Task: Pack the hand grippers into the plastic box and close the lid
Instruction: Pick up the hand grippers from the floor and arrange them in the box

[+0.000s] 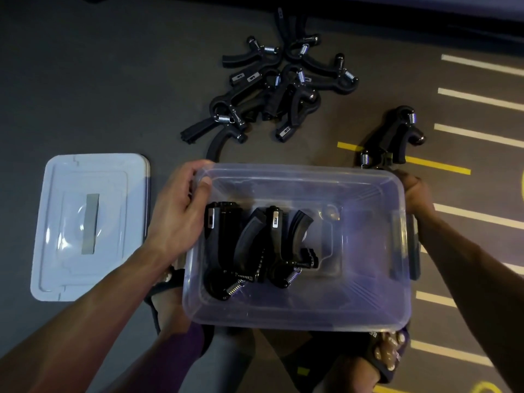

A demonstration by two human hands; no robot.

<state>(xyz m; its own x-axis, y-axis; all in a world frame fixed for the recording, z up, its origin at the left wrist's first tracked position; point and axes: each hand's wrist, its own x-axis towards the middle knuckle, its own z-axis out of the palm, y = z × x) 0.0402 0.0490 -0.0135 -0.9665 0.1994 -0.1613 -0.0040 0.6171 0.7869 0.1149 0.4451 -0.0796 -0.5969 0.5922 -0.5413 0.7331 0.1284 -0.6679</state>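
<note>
Box [297, 313] gripped at both ends: L hand [181, 211] fingers curled over rim, R hand [415, 194] clasps opposite wall

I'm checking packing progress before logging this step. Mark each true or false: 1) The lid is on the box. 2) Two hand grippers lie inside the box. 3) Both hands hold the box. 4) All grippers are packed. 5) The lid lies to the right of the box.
1) False. The lid lies on the floor, off the plastic box.
2) True. Two hand grippers in the box lie side by side in its left part.
3) True. The left hand grips the left rim; the right hand holds the right end.
4) False. A pile of grippers and one more gripper remain on the floor.
5) False. It lies to the left.
</note>
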